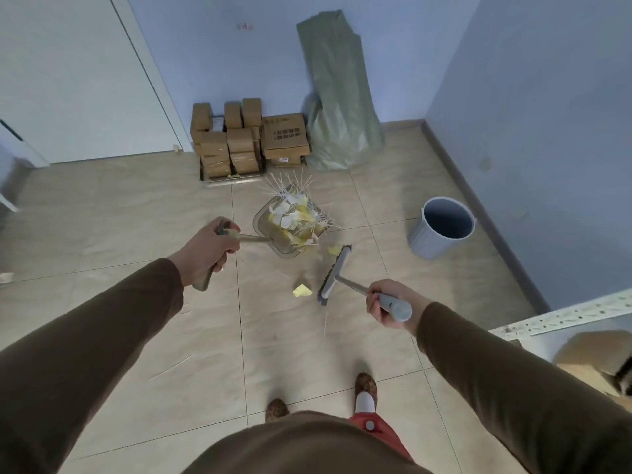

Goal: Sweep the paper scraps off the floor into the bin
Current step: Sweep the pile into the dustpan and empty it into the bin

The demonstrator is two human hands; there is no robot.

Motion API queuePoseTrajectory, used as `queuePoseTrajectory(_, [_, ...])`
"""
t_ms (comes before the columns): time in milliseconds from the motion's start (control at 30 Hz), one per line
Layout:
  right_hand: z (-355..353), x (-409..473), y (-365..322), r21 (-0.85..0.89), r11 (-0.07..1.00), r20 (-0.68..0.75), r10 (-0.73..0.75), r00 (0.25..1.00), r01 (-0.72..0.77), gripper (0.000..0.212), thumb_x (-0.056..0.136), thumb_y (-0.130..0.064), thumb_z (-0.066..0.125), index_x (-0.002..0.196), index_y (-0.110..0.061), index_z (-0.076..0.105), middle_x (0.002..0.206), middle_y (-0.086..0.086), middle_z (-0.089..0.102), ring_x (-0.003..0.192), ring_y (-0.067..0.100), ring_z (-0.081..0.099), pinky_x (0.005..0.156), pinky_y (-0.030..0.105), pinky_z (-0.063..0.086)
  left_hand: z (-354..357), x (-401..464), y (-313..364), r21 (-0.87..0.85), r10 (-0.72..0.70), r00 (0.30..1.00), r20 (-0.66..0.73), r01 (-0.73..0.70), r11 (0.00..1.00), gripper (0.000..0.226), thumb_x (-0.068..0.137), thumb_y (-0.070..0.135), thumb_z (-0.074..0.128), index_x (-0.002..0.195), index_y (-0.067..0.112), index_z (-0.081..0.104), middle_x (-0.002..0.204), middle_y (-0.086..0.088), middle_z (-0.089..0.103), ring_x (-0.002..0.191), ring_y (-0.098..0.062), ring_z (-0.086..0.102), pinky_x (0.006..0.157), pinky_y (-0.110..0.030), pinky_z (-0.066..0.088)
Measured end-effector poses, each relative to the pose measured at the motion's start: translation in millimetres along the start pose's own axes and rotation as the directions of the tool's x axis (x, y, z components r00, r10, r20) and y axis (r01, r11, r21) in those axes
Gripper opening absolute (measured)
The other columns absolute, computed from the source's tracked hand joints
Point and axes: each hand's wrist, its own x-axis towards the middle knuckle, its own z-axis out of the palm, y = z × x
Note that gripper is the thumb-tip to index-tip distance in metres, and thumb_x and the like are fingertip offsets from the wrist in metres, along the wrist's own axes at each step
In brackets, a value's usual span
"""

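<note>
My left hand (208,249) grips the handle of a clear dustpan (273,230) that is heaped with white and yellow paper scraps (295,215) and thin sticks. My right hand (384,302) grips the grey handle of a broom, whose grey brush head (333,273) lies just right of the pan. A yellow scrap (302,290) lies on the tiles left of the brush, and another yellow scrap (334,249) sits by the brush's far end. The round grey bin (441,227) stands to the right, near the wall, and looks empty inside.
Stacked brown boxes (239,138) and a green sack (337,97) stand against the far wall. A white door (75,77) is at the left. A perforated metal shelf edge (564,318) juts in at the right. My slippered feet (366,388) stand on the beige tiles.
</note>
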Motion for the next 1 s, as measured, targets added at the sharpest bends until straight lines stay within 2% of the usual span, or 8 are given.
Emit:
queuePoseTrajectory(133, [-21.9,10.5,-8.8,0.025,0.999,0.024,0.024,0.999,-0.024,0.018,0.092,-0.009,0.047,0.073,-0.009,0.048,0.050,0.001,0.048,0.031,0.011,0.047,0.029,0.018,0.042,29.2,17.5,52.7,0.111,0.042,0.998,0.047,-0.047,0.993,0.031,0.086,-0.006,0.055,0.113,0.010,0.057,0.079,-0.013,0.055,0.050,-0.018,0.047,0.046,-0.027,0.042])
queuePoseTrajectory(267, [-47.5,13.8,-25.8,-0.022,0.999,0.044,0.035,0.998,-0.034,0.017,0.091,-0.007,0.048,0.074,-0.008,0.049,0.055,0.001,0.048,0.033,0.010,0.048,0.031,0.018,0.043,72.4,33.8,114.7,0.243,0.104,0.992,0.076,-0.120,0.963,0.030,0.090,-0.002,0.057,0.113,0.018,0.057,0.078,-0.013,0.055,0.054,-0.016,0.040,0.046,-0.025,0.036])
queuePoseTrajectory(467, [-86.4,15.2,-51.1,-0.092,0.995,0.066,0.037,0.997,-0.031,0.013,0.092,-0.007,0.047,0.079,-0.007,0.049,0.055,0.003,0.051,0.037,0.008,0.048,0.034,0.019,0.045,140.2,68.5,189.0,0.324,0.194,0.973,0.121,-0.224,0.919,0.034,0.091,0.009,0.063,0.120,0.027,0.060,0.091,-0.018,0.064,0.058,-0.017,0.045,0.048,-0.026,0.039])
queuePoseTrajectory(633, [-118.3,22.0,-65.4,-0.139,0.989,0.027,0.053,0.998,-0.049,0.017,0.093,-0.008,0.048,0.077,-0.009,0.048,0.050,0.001,0.050,0.032,0.007,0.046,0.034,0.016,0.041,200.6,82.3,238.1,0.433,0.313,0.934,0.172,-0.357,0.827,0.035,0.091,0.009,0.063,0.119,0.030,0.060,0.092,-0.009,0.062,0.061,-0.018,0.049,0.052,-0.026,0.041])
queuePoseTrajectory(733, [-133.4,27.5,-66.6,-0.165,0.986,0.018,0.043,0.999,-0.039,0.018,0.093,-0.008,0.048,0.076,-0.010,0.048,0.050,0.000,0.050,0.034,0.008,0.046,0.035,0.017,0.040,234.6,88.0,259.9,0.591,0.402,0.885,0.235,-0.459,0.663,0.035,0.090,0.015,0.063,0.119,0.034,0.059,0.101,-0.001,0.060,0.073,-0.021,0.059,0.061,-0.031,0.049])
queuePoseTrajectory(833, [-144.3,27.7,-69.1,-0.139,0.990,0.011,0.034,0.999,-0.032,0.017,0.092,-0.006,0.047,0.075,-0.010,0.048,0.051,0.000,0.049,0.036,0.007,0.045,0.037,0.017,0.041,265.0,93.3,275.4,0.720,0.450,0.833,0.322,-0.524,0.455,0.034,0.090,0.017,0.059,0.119,0.036,0.056,0.094,0.003,0.063,0.074,-0.014,0.059,0.063,-0.029,0.048])
queuePoseTrajectory(933, [-153.4,27.4,-72.8,-0.132,0.991,0.015,0.029,0.999,-0.027,0.015,0.091,-0.006,0.050,0.077,-0.010,0.048,0.054,0.000,0.050,0.037,0.007,0.046,0.038,0.018,0.043,295.9,93.6,284.4,0.794,0.474,0.768,0.430,-0.572,0.207,0.036,0.091,0.015,0.053,0.122,0.034,0.052,0.086,0.013,0.059,0.072,-0.008,0.055,0.058,-0.022,0.037])
queuePoseTrajectory(1000, [-156.3,27.4,-72.9,-0.151,0.988,0.020,0.038,0.999,-0.034,0.014,0.092,-0.007,0.052,0.079,-0.010,0.049,0.054,0.000,0.051,0.039,0.007,0.047,0.040,0.019,0.044,312.9,97.6,280.4,0.816,0.455,0.727,0.514,-0.579,0.002,0.036,0.091,0.014,0.050,0.122,0.034,0.050,0.089,0.012,0.061,0.074,-0.012,0.058,0.059,-0.025,0.044])
